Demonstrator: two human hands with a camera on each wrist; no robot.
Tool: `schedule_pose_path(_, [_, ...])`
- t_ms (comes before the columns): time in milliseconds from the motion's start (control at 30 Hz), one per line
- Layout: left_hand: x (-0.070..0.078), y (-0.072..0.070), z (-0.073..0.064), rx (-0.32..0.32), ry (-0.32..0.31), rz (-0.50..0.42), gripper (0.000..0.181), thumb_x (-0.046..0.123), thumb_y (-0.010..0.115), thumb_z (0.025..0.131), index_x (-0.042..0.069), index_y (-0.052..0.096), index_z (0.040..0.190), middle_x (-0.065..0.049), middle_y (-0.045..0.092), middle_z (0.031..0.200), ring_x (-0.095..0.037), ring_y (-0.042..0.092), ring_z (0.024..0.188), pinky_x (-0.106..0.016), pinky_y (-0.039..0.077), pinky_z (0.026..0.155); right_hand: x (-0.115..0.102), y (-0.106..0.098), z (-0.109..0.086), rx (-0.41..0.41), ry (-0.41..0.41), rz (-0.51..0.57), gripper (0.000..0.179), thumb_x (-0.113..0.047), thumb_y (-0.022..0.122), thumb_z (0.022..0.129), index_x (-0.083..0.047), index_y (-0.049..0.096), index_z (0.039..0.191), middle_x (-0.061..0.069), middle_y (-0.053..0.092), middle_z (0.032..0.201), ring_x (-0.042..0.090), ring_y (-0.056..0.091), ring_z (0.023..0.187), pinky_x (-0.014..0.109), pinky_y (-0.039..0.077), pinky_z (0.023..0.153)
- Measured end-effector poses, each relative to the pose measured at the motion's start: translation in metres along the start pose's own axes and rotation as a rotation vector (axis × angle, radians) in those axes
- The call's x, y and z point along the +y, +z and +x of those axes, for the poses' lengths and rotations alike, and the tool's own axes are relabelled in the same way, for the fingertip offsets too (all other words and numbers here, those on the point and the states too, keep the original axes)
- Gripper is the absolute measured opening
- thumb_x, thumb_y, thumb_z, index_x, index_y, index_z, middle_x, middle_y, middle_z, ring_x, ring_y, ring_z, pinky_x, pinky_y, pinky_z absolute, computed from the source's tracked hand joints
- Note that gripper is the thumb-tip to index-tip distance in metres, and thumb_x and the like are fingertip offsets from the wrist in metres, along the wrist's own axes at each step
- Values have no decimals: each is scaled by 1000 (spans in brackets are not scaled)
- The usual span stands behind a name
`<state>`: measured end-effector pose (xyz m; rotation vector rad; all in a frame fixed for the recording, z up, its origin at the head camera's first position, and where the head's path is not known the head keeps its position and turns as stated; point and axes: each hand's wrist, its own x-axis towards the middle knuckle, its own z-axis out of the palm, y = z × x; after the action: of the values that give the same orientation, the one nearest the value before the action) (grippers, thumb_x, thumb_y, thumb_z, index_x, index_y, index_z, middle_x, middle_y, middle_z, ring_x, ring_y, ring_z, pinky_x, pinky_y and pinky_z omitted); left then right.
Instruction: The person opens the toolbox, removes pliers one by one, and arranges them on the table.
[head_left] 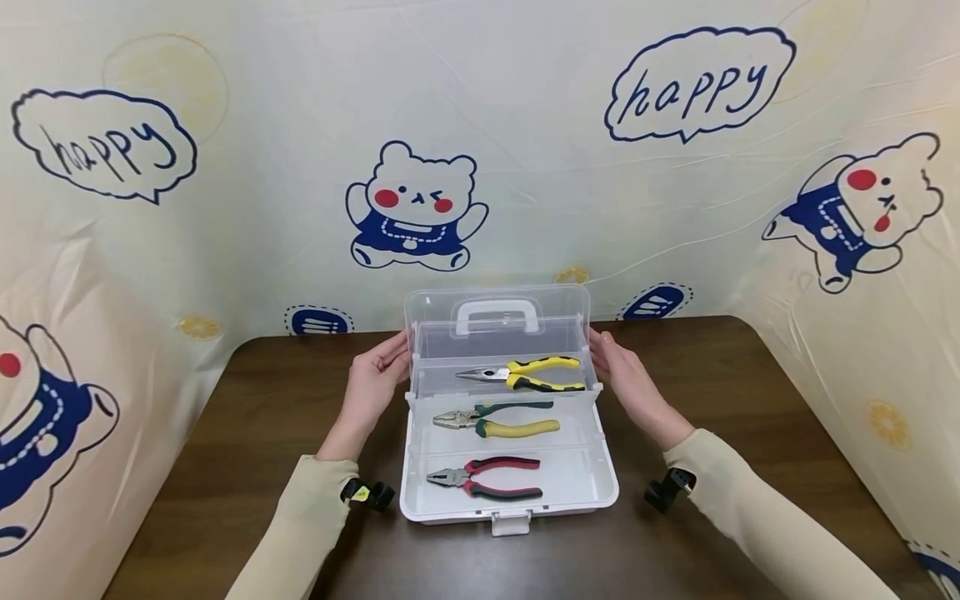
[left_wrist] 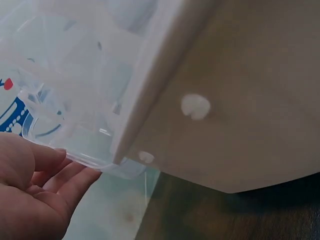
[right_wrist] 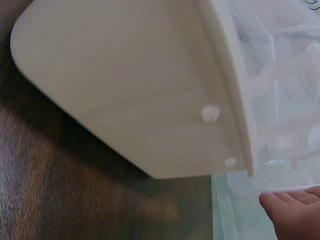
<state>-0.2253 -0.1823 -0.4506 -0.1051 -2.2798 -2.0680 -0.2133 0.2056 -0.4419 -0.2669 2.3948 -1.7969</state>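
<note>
A white toolbox (head_left: 420, 492) stands on the table with its see-through lid (head_left: 442, 308) raised at the back. Yellow and black needle-nose pliers (head_left: 543, 362) lie toward the back. Green and yellow pliers (head_left: 517, 429) are in the middle, and red and black pliers (head_left: 480, 483) at the front. My left hand (head_left: 375, 375) is at the lid's left side; in the left wrist view its slightly bent fingers (left_wrist: 75, 182) touch the clear rim. On the other side, my right hand (head_left: 633, 383) has extended fingers (right_wrist: 285, 200) at the lid's edge.
The brown wooden table (head_left: 277, 400) runs under the box. A pale curtain (head_left: 525, 208) with printed bears closes in the back and both sides. The lid carries a white handle (head_left: 497, 307), and a latch (head_left: 511, 523) hangs at the box's front.
</note>
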Motion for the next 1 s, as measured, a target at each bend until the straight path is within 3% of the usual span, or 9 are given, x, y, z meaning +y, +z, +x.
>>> schedule_pose_path(233, [-6, -1, 2, 5, -1, 49, 42, 0, 60, 104, 1, 59, 146, -21, 62, 140, -2, 69, 106, -20, 57, 88, 4, -3, 4, -37, 41, -52, 75, -57, 13, 111, -6, 20, 166, 20, 26, 169, 42, 31, 153, 57, 30, 121])
schedule_pose_path(633, [-23, -1, 10, -36, -45, 145, 45, 2, 58, 105, -2, 53, 149, -22, 60, 143, -28, 63, 126, -20, 55, 92, 16, -1, 14, -70, 93, -34, 79, -58, 13, 111, -1, 21, 165, 25, 28, 167, 42, 35, 150, 54, 35, 119])
schedule_pose_path(1000, [-27, -1, 12, -93, -81, 160, 46, 0, 56, 105, -6, 49, 150, -26, 58, 144, -33, 61, 127, -25, 56, 94, 21, -1, 20, -108, 134, 21, 80, -55, 15, 112, 6, 21, 163, 28, 30, 165, 41, 34, 150, 51, 36, 118])
